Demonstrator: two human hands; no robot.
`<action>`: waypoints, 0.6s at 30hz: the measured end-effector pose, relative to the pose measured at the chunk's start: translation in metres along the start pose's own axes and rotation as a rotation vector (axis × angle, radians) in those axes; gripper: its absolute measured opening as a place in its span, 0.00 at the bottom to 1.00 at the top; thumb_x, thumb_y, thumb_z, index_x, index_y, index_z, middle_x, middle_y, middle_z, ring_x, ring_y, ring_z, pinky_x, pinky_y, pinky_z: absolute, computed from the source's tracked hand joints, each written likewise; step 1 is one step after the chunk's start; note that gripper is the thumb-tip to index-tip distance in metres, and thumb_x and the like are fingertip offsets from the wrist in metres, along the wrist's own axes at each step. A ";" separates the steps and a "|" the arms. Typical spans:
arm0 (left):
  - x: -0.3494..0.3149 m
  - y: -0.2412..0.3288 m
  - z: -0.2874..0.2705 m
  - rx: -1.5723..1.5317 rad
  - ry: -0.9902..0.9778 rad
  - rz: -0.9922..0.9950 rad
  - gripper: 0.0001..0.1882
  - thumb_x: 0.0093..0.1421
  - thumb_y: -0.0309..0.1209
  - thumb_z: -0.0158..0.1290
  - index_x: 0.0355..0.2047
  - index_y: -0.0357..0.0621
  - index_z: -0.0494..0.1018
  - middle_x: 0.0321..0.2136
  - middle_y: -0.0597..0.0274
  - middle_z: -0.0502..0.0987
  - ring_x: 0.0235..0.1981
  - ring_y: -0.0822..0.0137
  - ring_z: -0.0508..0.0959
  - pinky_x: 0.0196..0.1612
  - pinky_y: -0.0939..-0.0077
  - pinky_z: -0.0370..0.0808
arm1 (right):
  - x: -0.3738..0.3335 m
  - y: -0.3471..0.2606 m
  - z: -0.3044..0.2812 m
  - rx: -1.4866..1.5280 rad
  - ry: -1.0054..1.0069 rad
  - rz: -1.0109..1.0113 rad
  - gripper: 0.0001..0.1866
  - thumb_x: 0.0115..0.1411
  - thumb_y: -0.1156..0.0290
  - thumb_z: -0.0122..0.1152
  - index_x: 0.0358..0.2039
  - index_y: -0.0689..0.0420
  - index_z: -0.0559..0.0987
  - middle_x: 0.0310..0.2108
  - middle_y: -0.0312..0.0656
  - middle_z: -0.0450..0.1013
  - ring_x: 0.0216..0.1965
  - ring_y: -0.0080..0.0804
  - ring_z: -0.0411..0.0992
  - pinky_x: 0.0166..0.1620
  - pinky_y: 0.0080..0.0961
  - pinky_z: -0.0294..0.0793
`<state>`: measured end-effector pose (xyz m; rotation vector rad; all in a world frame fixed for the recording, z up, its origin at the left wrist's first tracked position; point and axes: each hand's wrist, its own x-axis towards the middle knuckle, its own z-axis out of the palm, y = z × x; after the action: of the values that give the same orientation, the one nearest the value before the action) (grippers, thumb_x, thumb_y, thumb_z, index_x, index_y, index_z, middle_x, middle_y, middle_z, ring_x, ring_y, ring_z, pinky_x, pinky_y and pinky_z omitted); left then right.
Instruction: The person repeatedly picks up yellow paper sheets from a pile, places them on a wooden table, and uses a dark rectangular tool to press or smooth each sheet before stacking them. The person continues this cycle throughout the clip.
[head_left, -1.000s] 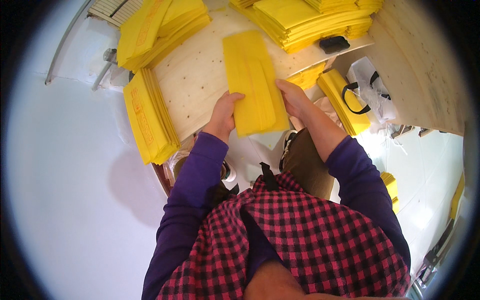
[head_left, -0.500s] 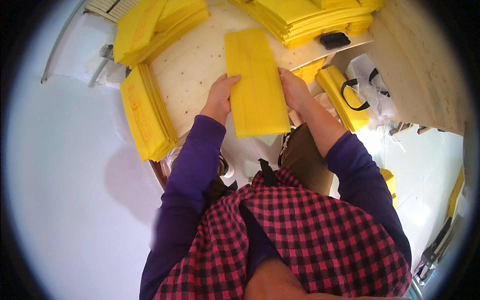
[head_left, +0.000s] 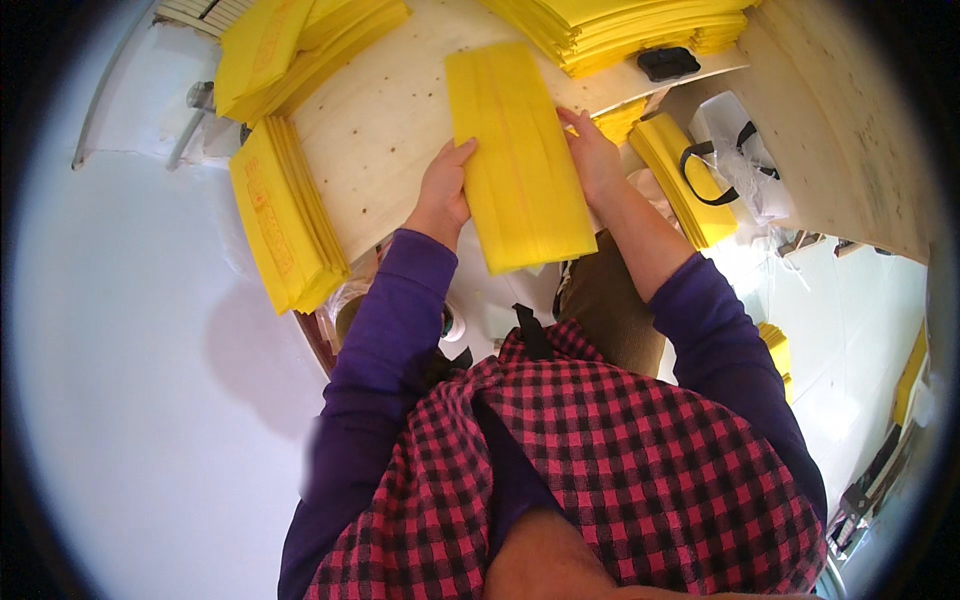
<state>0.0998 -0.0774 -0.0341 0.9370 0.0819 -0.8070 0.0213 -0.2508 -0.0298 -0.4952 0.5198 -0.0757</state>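
A long, flat piece of folded yellow fabric [head_left: 520,160] is held up in front of me, above the near edge of the wooden table. My left hand [head_left: 445,190] grips its left edge, thumb on top and the other fingers hidden underneath. At the right edge is my right hand [head_left: 596,165], its fingers partly behind the fabric and a fingertip showing above the edge. The piece tilts a little, its lower end toward the right. To the left, a stack of folded yellow fabric [head_left: 282,215] with red print lies at the table's edge.
More yellow stacks lie on the table [head_left: 375,150] at far left [head_left: 300,60] and far right [head_left: 620,35]. A black object [head_left: 668,64] sits near the right edge. Below it are a yellow bundle [head_left: 685,185] and a white bag with black handles [head_left: 735,150]. A wooden panel [head_left: 850,130] stands at right.
The lower end of the fabric has swung slightly right and the piece is more tilted. My right hand has moved up a little along its edge, and the whole view has shifted slightly.
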 end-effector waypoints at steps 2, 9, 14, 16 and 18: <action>-0.002 0.000 0.001 -0.051 0.029 -0.027 0.16 0.61 0.28 0.40 0.49 0.36 0.61 0.44 0.50 0.70 0.42 0.57 0.73 0.44 0.63 0.73 | -0.001 0.001 -0.003 -0.040 -0.072 -0.060 0.24 0.65 0.58 0.32 0.56 0.58 0.58 0.51 0.50 0.64 0.50 0.40 0.64 0.54 0.30 0.62; -0.008 -0.004 0.002 -0.117 0.044 -0.063 0.17 0.62 0.29 0.39 0.50 0.36 0.60 0.46 0.51 0.69 0.44 0.56 0.72 0.47 0.64 0.71 | -0.001 0.009 -0.003 -0.171 -0.255 -0.171 0.21 0.63 0.61 0.38 0.51 0.62 0.65 0.46 0.49 0.67 0.45 0.35 0.68 0.48 0.30 0.68; -0.007 -0.013 0.006 -0.180 0.112 -0.094 0.19 0.63 0.35 0.38 0.49 0.33 0.61 0.45 0.48 0.70 0.44 0.54 0.72 0.48 0.61 0.70 | -0.005 0.006 -0.003 -0.174 -0.068 0.041 0.21 0.64 0.60 0.39 0.48 0.63 0.67 0.42 0.49 0.69 0.39 0.36 0.71 0.43 0.30 0.72; -0.008 -0.015 0.007 -0.182 0.115 -0.089 0.20 0.63 0.37 0.37 0.49 0.33 0.62 0.46 0.48 0.70 0.45 0.54 0.72 0.49 0.62 0.70 | -0.004 0.006 -0.003 -0.126 -0.050 0.107 0.22 0.64 0.58 0.39 0.48 0.63 0.67 0.42 0.49 0.70 0.39 0.37 0.71 0.42 0.31 0.72; -0.008 -0.015 0.008 -0.213 0.085 -0.081 0.21 0.64 0.38 0.36 0.49 0.34 0.62 0.46 0.49 0.70 0.45 0.55 0.72 0.50 0.63 0.69 | -0.002 0.005 -0.003 -0.100 -0.007 0.143 0.23 0.63 0.57 0.39 0.48 0.63 0.67 0.42 0.49 0.70 0.40 0.37 0.71 0.43 0.32 0.72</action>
<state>0.0825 -0.0836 -0.0364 0.7703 0.2765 -0.8161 0.0176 -0.2476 -0.0330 -0.5547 0.5525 0.0892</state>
